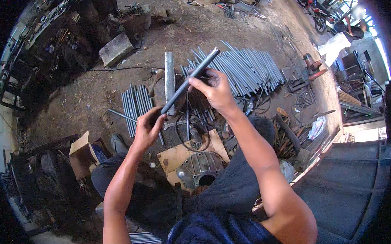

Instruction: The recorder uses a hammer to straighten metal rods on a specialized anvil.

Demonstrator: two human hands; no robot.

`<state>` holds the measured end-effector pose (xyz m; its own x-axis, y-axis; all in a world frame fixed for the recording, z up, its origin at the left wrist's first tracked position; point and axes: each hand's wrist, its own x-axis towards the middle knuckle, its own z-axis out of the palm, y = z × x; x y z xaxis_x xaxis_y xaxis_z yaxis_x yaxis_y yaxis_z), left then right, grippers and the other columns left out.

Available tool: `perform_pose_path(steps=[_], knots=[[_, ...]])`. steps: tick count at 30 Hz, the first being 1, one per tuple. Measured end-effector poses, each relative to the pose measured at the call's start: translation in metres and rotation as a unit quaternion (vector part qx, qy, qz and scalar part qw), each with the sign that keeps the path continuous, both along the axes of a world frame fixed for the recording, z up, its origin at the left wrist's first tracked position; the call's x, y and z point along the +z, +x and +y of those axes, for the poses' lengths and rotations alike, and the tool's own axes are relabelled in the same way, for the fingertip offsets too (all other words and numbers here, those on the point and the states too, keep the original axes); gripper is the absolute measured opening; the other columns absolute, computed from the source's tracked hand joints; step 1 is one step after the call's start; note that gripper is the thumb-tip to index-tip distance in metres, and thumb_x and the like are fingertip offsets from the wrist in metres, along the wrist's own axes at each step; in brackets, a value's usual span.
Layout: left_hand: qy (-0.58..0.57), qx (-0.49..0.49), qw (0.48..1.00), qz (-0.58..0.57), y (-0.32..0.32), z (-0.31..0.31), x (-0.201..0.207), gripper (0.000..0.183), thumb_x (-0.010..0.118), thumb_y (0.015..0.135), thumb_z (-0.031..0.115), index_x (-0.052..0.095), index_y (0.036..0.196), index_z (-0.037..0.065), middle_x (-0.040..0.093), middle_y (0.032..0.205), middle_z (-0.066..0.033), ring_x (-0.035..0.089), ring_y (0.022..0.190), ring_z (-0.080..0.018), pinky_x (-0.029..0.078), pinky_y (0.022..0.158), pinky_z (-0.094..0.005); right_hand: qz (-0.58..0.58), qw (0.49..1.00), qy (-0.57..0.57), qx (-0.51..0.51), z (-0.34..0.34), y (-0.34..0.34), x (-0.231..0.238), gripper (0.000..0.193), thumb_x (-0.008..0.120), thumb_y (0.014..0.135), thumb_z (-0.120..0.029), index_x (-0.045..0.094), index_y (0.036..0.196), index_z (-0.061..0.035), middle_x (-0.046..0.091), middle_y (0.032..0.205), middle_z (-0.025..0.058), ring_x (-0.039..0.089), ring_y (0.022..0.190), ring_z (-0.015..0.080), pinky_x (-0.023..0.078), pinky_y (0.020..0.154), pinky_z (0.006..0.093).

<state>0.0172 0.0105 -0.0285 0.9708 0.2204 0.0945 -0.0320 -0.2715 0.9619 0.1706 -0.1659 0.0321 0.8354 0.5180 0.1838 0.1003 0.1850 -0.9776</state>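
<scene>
A grey metal rod [181,89] slants up to the right between my hands, raised above the floor. Its lower end is gripped by my left hand [149,127], the thumb along its side. Farther up, my right hand [212,90] closes on it with thumb and fingers, leaving the top end free. Behind the rod stands a pale, narrow metal bar [170,80]. On the right a large pile of similar rods [249,70] lies side by side; a smaller row of rods [136,102] is on the left.
Between my legs a cast metal housing [199,168] rests on cardboard [169,159]. Wrenches [176,123] and a cable lie in front. A concrete block [116,50] sits at far left, an open cardboard box [82,156] by my left leg. Scrap pieces [286,136] crowd the right side.
</scene>
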Motion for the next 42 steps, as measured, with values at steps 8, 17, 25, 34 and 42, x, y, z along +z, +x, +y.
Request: perform_pose_path(steps=[8,17,25,34,42], knots=[[-0.055,-0.017,0.998,0.015,0.001,-0.002,0.005,0.027,0.052,0.093,0.012,0.055,0.112,-0.006,0.056,0.073,0.0002,0.048,0.062,-0.0053,0.040,0.054,-0.0210,-0.002,1.000,-0.013,0.028,0.008,-0.001,0.005,0.016,0.063,0.082,0.000,0.059,0.098,0.0053,0.063,0.085,0.0082,0.062,0.073,0.0133,0.051,0.068,0.0255],[-0.030,-0.009,0.999,0.029,0.005,-0.009,0.001,0.027,0.058,0.089,0.010,0.056,0.111,-0.006,0.054,0.070,0.0006,0.047,0.060,-0.0051,0.038,0.052,-0.0205,-0.014,1.000,-0.015,-0.005,0.004,-0.002,0.003,0.015,0.069,0.079,-0.010,0.063,0.084,0.0036,0.065,0.077,0.0064,0.059,0.070,0.0103,0.046,0.063,0.0255],[-0.054,-0.021,0.998,0.021,0.011,-0.015,0.004,0.024,0.056,0.090,0.009,0.057,0.108,-0.006,0.050,0.068,0.0022,0.043,0.059,-0.0049,0.037,0.051,-0.0210,-0.011,1.000,-0.006,-0.015,0.000,-0.002,0.014,0.015,0.068,0.080,-0.011,0.063,0.083,0.0025,0.065,0.075,0.0067,0.059,0.068,0.0107,0.046,0.063,0.0264],[0.006,-0.030,1.000,0.006,0.014,-0.012,-0.001,0.024,0.058,0.088,0.008,0.056,0.106,-0.009,0.057,0.073,-0.0026,0.049,0.065,-0.0080,0.042,0.058,-0.0245,0.052,0.999,-0.011,0.009,-0.013,0.009,0.018,0.018,0.064,0.085,-0.016,0.063,0.080,0.0017,0.063,0.069,0.0058,0.058,0.058,0.0097,0.047,0.054,0.0244],[0.301,0.154,0.920,-0.197,0.024,-0.007,0.026,0.038,0.069,0.071,0.005,0.059,0.108,0.004,0.056,0.104,-0.0144,0.053,0.095,-0.0312,0.039,0.086,-0.0421,0.003,0.997,-0.013,-0.073,-0.012,0.012,0.006,0.012,0.059,0.085,-0.009,0.061,0.087,0.0024,0.063,0.076,0.0119,0.063,0.060,0.0200,0.054,0.058,0.0325]])
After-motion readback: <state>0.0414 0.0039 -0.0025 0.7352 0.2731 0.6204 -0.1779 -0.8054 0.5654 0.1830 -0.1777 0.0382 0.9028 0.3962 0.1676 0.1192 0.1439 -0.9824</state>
